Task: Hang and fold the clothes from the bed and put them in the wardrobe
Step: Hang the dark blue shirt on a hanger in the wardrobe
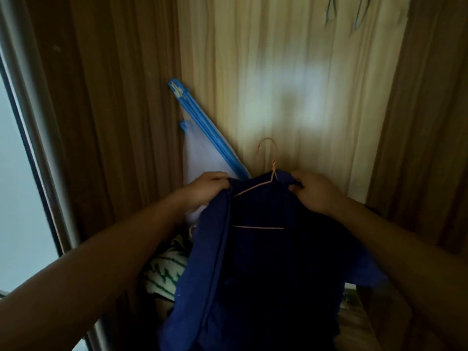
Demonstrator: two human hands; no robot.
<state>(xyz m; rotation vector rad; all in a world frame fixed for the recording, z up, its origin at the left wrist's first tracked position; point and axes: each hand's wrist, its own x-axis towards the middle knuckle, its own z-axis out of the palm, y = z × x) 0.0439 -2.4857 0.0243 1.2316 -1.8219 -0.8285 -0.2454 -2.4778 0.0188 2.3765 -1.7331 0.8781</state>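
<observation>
Dark blue cloth garment (266, 262) is sitting on a thin pink wire hanger (258, 227), held up inside the brown wooden wardrobe (278, 72). The left hand (210, 184) is gripping one shoulder and the right hand (312, 192) is pinching the other. A white, blue-edged bag (202, 153) is leaning in the corner behind.

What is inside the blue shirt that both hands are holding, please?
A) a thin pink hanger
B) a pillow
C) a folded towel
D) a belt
A: a thin pink hanger shows inside the blue shirt, gripped by the left hand and right hand.
</observation>
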